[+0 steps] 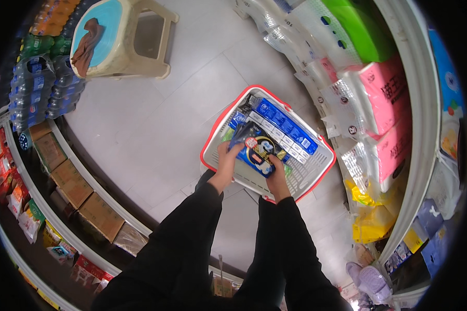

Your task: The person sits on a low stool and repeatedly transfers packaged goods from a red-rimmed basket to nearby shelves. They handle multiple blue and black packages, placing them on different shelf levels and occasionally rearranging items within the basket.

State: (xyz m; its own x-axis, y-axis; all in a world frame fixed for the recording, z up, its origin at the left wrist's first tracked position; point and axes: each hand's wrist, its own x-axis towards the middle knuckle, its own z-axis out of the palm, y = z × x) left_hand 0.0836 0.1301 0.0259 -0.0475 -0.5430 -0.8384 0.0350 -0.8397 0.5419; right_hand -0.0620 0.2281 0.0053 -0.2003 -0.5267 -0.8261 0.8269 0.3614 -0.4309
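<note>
Between both hands I hold a dark blue printed soft package (pixel 258 149) over a white plastic shopping basket (pixel 311 171) with a red rim. My left hand (pixel 226 161) grips the package's left end, and my right hand (pixel 277 175) grips its lower right end. Inside the basket, a long blue carton (pixel 290 126) lies along the far right side. Beside it runs a row of small white-and-blue boxes (pixel 278 134), partly covered by the package. A smaller blue pack (pixel 237 119) and something green show at the basket's left side.
A beige plastic stool (pixel 134 50) with a blue top bears a brown cloth (pixel 88 44). Shrink-wrapped bottles (pixel 33 89) and cardboard boxes (pixel 70 182) line the left shelves. Pink tissue packs (pixel 385 97) and yellow packs (pixel 373 223) crowd the right. Lilac slippers (pixel 369 278) are lower right.
</note>
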